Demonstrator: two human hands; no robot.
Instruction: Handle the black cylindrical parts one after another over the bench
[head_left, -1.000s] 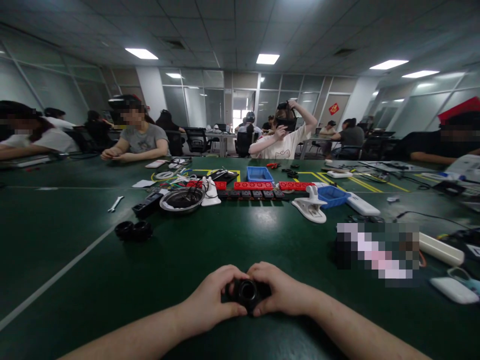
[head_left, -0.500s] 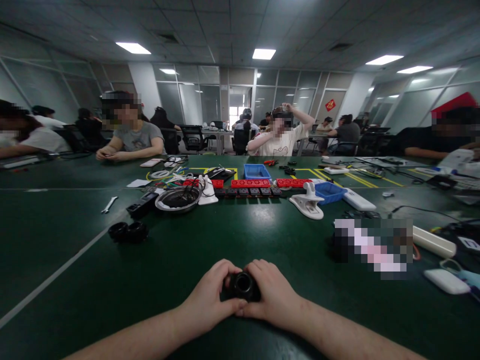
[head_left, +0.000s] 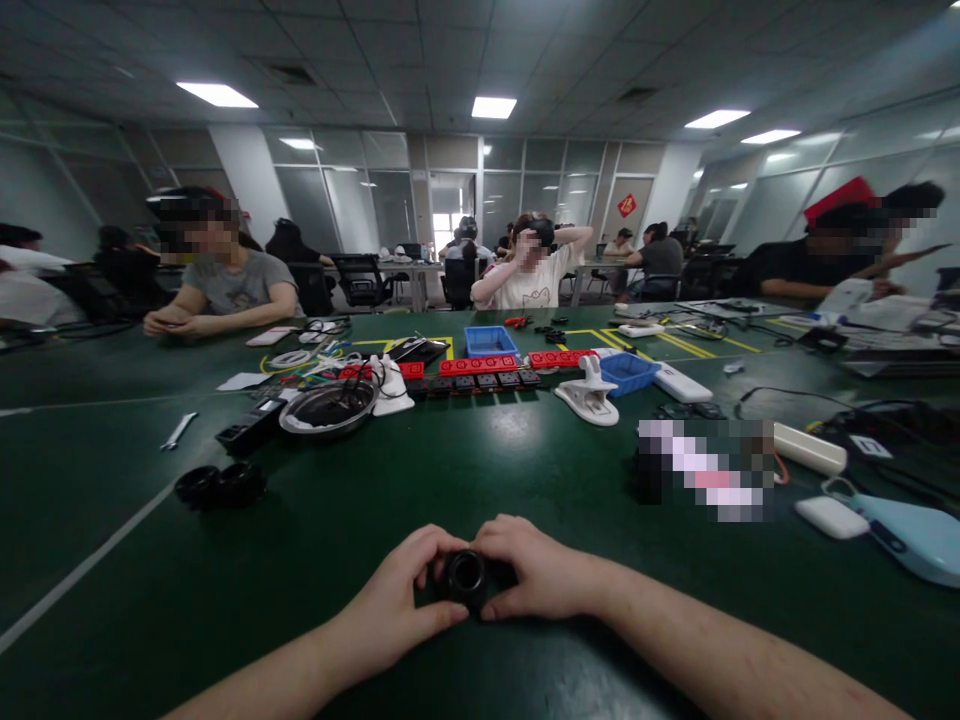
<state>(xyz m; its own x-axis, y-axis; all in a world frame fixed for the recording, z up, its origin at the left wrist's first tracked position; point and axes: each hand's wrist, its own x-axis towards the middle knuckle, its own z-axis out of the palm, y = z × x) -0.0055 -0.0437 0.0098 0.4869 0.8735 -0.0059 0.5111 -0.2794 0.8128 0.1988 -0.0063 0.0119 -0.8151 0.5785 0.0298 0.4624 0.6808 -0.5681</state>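
A black round part with a hollow centre stands on the green table close to me, its open end facing me; its exact kind I cannot make out. My left hand curls around its left side, thumb low at the front and fingers over the top. From the right, my right hand holds the same part, fingertips at its upper edge and thumb near its lower edge. My fingers hide much of its sides. Farther left on the table lie two similar black round parts, side by side.
A metal bowl, red and black strips, two blue bins and a white clip stand line the table's middle. A wrench lies left. Right are a white case and a light-blue pouch. People sit around.
The view has swung right, so the scene sits farther left. My thumbs, touching before, are now apart in front of the black part. Across the table, a person's hand has risen towards their headset.
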